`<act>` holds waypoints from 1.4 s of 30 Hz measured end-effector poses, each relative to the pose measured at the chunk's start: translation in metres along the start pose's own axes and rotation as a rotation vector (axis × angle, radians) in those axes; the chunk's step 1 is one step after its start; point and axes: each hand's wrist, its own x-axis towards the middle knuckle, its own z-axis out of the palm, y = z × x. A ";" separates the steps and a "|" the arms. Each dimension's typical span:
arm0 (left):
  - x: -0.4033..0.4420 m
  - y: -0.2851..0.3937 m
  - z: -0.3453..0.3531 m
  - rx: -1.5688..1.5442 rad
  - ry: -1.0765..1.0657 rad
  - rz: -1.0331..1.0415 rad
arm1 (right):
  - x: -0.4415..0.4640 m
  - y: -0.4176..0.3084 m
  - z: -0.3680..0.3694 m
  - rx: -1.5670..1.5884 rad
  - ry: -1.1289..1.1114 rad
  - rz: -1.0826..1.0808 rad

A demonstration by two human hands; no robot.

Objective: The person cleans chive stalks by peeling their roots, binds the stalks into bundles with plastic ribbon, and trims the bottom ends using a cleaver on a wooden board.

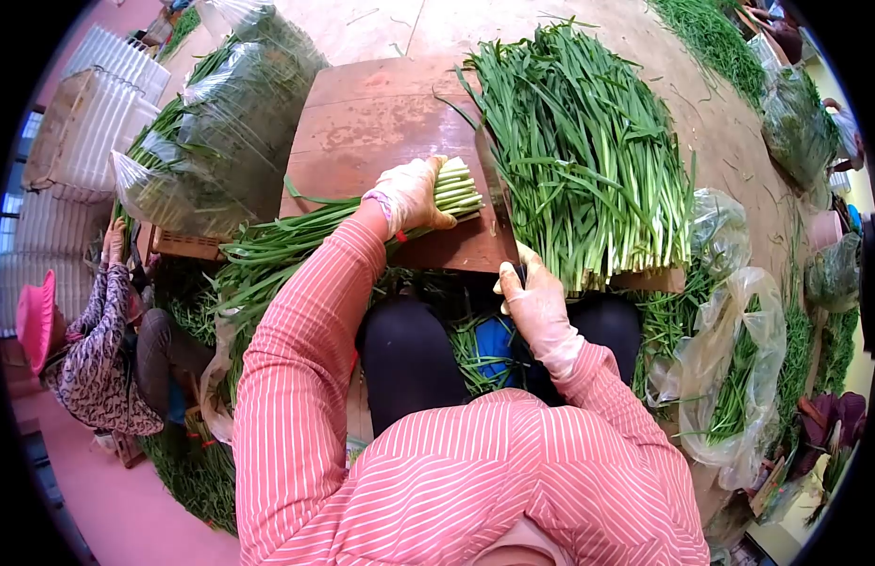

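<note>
My left hand (pixel 414 196), in a thin pale glove, is wrapped round a bunch of garlic chives (pixel 300 231). Their white stem ends point right over the wooden board (pixel 362 123), while the green leaves trail left past its edge. A small red band shows beside the left fingers. My right hand (pixel 539 307), gloved too, is closed at the board's front corner round the low end of a knife (pixel 499 212); its handle is mostly hidden. The dark blade stands between the stem ends and a large pile of garlic chives (pixel 588 151) on the right.
A plastic bag of greens (pixel 234 123) stands left of the board, near stacked white crates (pixel 102 123). An open plastic bag (pixel 739 368) lies at the right. A co-worker in a pink hat (pixel 41 316) sits at far left. Greens cover the floor around my knees.
</note>
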 end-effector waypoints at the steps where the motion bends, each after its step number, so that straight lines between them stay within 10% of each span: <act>1: -0.001 0.001 0.000 0.010 0.019 -0.002 | -0.001 0.007 0.001 -0.064 0.043 -0.154; 16: 0.001 -0.009 -0.006 -0.068 -0.064 -0.025 | 0.019 0.018 0.019 -0.303 0.053 -0.344; 22: -0.010 -0.087 -0.058 -0.715 -0.073 0.085 | 0.019 0.014 0.020 -0.366 0.040 -0.293; 36: -0.021 0.002 0.024 0.064 0.411 -0.036 | 0.030 0.031 0.024 -0.406 0.127 -0.481; 42: -0.004 0.013 0.030 0.075 0.251 -0.318 | 0.024 0.017 0.025 -0.340 0.049 -0.304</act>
